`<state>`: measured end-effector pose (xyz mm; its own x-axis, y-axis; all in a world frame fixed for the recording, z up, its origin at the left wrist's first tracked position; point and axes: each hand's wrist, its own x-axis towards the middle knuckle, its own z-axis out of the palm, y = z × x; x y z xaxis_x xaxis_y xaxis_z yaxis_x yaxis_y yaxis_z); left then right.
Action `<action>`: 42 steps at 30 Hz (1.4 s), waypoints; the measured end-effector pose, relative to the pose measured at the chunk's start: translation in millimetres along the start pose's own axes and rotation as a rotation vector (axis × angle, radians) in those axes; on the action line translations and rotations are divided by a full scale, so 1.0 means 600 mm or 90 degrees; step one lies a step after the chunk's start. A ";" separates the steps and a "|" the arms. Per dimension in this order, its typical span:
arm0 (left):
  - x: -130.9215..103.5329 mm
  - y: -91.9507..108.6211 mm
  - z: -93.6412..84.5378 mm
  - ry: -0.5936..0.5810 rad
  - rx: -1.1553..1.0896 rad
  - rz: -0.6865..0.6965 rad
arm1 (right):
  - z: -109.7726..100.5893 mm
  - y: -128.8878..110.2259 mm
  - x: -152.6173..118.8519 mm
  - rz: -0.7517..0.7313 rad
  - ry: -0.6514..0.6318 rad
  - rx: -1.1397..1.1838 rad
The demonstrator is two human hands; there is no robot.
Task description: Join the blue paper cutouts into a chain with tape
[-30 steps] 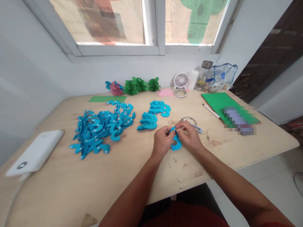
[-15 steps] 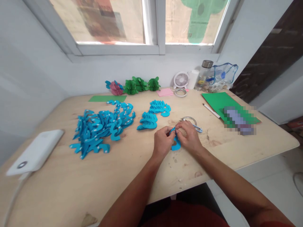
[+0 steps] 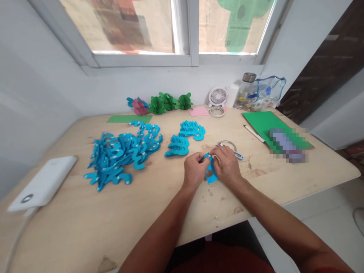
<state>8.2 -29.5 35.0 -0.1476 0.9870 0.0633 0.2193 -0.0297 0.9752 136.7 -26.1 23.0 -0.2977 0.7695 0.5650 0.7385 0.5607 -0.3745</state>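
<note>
Between my two hands is a curved blue paper piece [image 3: 212, 177], its lower end hanging toward the table's front edge. My left hand [image 3: 195, 170] pinches its upper part from the left. From the right, my right hand [image 3: 226, 163] has its fingertips closed at the same upper end, beside a small white spot on the paper. Just beyond my hands lie two fanned stacks of folded blue paper, a nearer stack [image 3: 178, 145] and a farther stack [image 3: 192, 129]. A large heap of blue paper pieces [image 3: 122, 149] with white spots spreads to the left.
Behind my right hand lie a roll of tape [image 3: 228, 144] and a light-blue cutter [image 3: 238, 155]. A white power bank [image 3: 42, 184] with a cable sits at left. Green sheets [image 3: 264, 123], a white pen [image 3: 254, 133], a small fan [image 3: 217, 97] and a bottle [image 3: 243, 91] stand or lie farther back.
The blue paper piece has turned slightly between my fingers, so more of its lower curve and a white spot at its top show. My hands have shifted only a little.
</note>
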 end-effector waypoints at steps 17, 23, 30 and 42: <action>-0.003 0.007 -0.001 -0.020 -0.125 -0.049 | -0.005 0.006 0.011 0.202 -0.014 0.271; -0.006 0.003 0.002 -0.089 -0.152 -0.075 | 0.001 0.007 0.013 0.323 -0.027 0.421; -0.005 0.003 0.000 -0.096 -0.112 -0.016 | 0.010 0.015 0.009 0.373 -0.022 0.514; 0.000 -0.001 -0.001 -0.092 -0.159 -0.080 | 0.001 0.006 0.009 0.290 -0.022 0.390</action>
<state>7.4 -29.8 34.3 -0.0159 0.9971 -0.0740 -0.0380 0.0733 0.9966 137.1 -19.8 24.1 -0.0706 0.9690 0.2367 0.3280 0.2466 -0.9119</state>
